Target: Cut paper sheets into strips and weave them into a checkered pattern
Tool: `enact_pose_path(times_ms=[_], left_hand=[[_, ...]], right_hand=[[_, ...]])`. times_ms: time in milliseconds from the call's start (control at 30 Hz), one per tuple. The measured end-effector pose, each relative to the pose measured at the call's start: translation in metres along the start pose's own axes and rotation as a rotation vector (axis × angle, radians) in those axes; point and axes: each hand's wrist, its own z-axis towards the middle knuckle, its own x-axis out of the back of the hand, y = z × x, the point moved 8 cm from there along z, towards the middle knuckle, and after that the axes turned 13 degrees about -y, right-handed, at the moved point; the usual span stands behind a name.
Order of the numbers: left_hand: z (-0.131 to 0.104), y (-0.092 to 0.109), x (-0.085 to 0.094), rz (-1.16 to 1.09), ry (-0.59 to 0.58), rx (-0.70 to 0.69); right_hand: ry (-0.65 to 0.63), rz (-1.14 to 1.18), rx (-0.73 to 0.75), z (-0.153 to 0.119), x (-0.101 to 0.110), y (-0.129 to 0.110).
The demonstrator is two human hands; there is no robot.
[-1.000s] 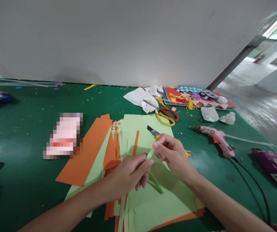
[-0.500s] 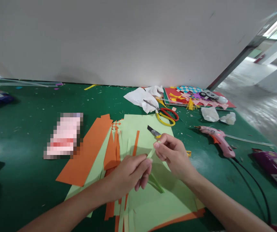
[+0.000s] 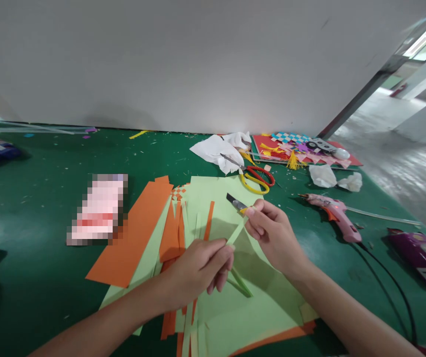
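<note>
A narrow light green paper strip (image 3: 237,231) stretches between my two hands, pinched at both ends. My left hand (image 3: 205,265) is closed on its lower end, and a longer tail of green strip hangs out below the fingers. The upper end sits between thumb and fingers of my right hand (image 3: 270,233). Beneath both hands lies a light green paper sheet (image 3: 257,312). A utility knife (image 3: 237,202) with a yellow part rests on the sheet just beyond my right hand, partly hidden by it. Orange and green paper strips (image 3: 170,243) lie left of my left hand.
Red-and-yellow-handled scissors (image 3: 255,178) lie beyond the sheet near crumpled white tissue (image 3: 216,148). At right are a pink glue gun (image 3: 334,213) with its cord and a purple device (image 3: 421,258). A pixelated pink item (image 3: 99,208) lies left beside orange paper (image 3: 134,233). A grey wall (image 3: 161,64) stands behind.
My right hand has slid a little to the right and away from my left, so more of the green strip shows between them. My left hand stays about where it was.
</note>
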Motion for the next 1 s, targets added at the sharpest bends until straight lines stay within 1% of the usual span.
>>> enact_pose_path(times_ms=[267,467,633,833,1000], left_hand=[[-0.001,0.000,0.000,-0.007,0.005,0.008],[0.000,-0.005,0.002,-0.036,0.009,0.030],[-0.001,-0.009,0.002,-0.005,0.015,0.062],[0.000,-0.010,0.004,0.020,0.038,0.053],[0.000,-0.007,0.006,0.046,0.051,0.024]], right_hand=[[0.048,0.071,0.029,0.002,0.007,-0.003],[0.055,0.069,0.038,0.003,0.008,-0.004],[0.057,0.059,0.031,0.002,0.009,-0.004],[0.073,0.044,0.029,0.001,0.010,-0.006],[0.083,0.059,0.023,0.002,0.012,-0.005]])
